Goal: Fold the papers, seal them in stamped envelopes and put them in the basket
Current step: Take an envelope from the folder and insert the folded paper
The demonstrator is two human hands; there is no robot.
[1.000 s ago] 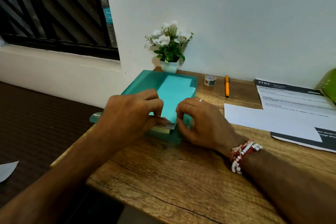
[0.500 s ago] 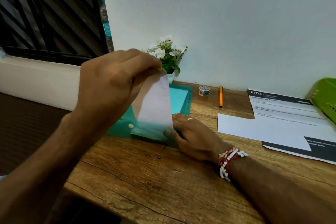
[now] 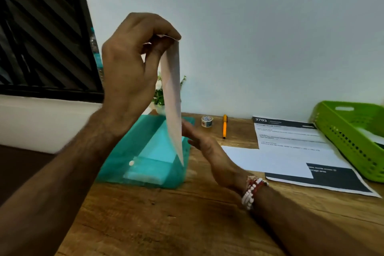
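My left hand (image 3: 133,62) pinches the top edge of a white envelope (image 3: 173,102) and holds it high above the teal plastic folder (image 3: 145,164), hanging almost edge-on to the camera. My right hand (image 3: 207,147) hovers beside the folder's right edge, fingers stretched out and blurred, holding nothing. A printed sheet (image 3: 291,137) and a blank white paper (image 3: 259,160) lie on the wooden desk to the right. The green basket (image 3: 349,137) stands at the far right, with something white inside it.
A small roll of stamps or tape (image 3: 207,121) and an orange pen (image 3: 224,125) lie near the wall. A potted plant (image 3: 159,97) is partly hidden behind the envelope. The desk's left edge (image 3: 83,203) drops off beside the folder.
My left hand pulled the envelope out of the folder and lifted it up and to the right. My right hand came off the folder and opened. The camera tilted upward.
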